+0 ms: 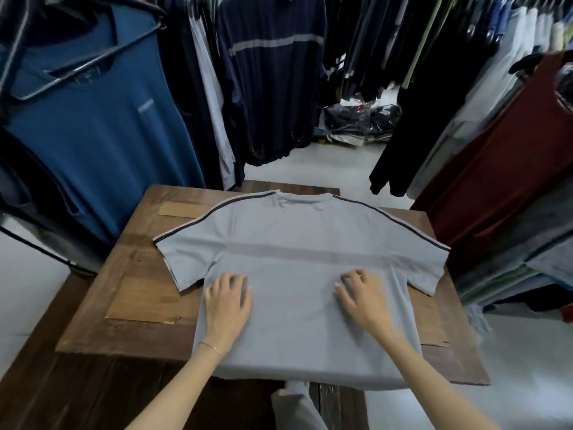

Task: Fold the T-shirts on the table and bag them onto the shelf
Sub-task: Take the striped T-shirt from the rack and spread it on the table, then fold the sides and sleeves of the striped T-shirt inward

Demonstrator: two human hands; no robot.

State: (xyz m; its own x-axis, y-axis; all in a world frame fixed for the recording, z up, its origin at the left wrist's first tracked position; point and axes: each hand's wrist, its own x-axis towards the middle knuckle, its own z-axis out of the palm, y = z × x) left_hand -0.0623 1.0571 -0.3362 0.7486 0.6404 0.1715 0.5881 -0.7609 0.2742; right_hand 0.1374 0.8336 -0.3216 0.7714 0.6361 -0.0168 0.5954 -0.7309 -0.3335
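head view looks down, close over table (130, 274).

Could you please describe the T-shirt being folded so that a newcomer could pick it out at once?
Find the wooden table in the aisle between the clothes racks. Spread flat on it lies the grey T-shirt, collar away from the person, with the left hand and right hand resting on it. Unlike the hanging garments, it lies flat and has dark shoulder stripes.

We saw a light grey T-shirt (297, 274) with dark shoulder stripes, brown wood table (130, 274), blue hanging shirt (102, 119).
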